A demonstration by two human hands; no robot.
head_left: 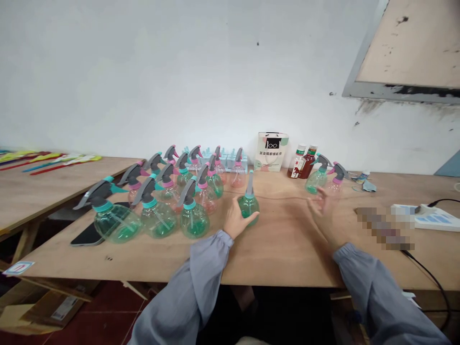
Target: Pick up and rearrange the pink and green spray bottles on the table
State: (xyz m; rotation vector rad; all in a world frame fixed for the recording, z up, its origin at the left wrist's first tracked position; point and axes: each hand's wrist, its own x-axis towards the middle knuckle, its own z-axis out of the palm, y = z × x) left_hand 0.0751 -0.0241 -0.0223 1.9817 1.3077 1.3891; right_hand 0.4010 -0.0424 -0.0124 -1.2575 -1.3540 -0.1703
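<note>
Left hand (235,219): curled round a green spray bottle (251,205) on the worktop (280,244) | Right hand (322,215): blurred, loosely spread near a pink spray bottle (337,181), contact unclear | Left: clustered spray bottles (194,221) | Behind: printed paper bag (272,160), dark red bottles (308,163)

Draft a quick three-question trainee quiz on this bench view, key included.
1. Which hand is wrapped around a green spray bottle?
2. True or false: the paper bag stands to the left of the two red-brown bottles near the wall.
3. Fill in the blank: a dark ____ lies on the table, partly hidden by the leftmost spray bottle.

Key:
1. The left hand.
2. True.
3. Phone.
</note>
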